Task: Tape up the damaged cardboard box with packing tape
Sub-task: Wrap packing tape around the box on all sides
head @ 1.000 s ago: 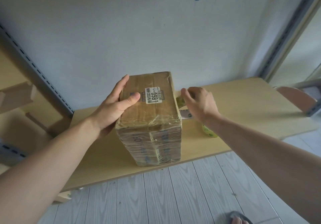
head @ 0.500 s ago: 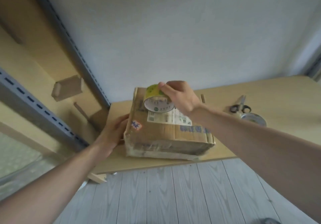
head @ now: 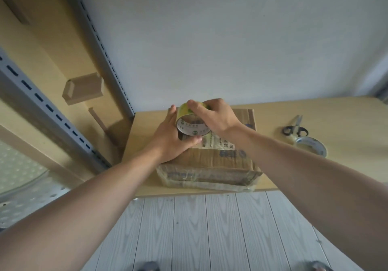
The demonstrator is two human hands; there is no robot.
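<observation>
Head view showed the left hand (head: 170, 142) had joined the right hand (head: 216, 117) gripping the tape roll (head: 192, 123) above the box (head: 220, 161), probably to peel tape.

Single camera, head-worn, standing height. Faces forward and steeply down, square to wall (head: 231, 39). Wide-angle, so edges bow. Table (head: 315, 123) crosses mid-frame and floor planks (head: 199, 228) fill near strip. Forearms enter from near corners. Left hand (head: 165, 140) and right hand (head: 216, 117) both hold tape roll (head: 190, 126) over cardboard box (head: 220, 159), close, centred. Shelving upright (head: 105, 46) left, scissors (head: 294, 129) right.
</observation>
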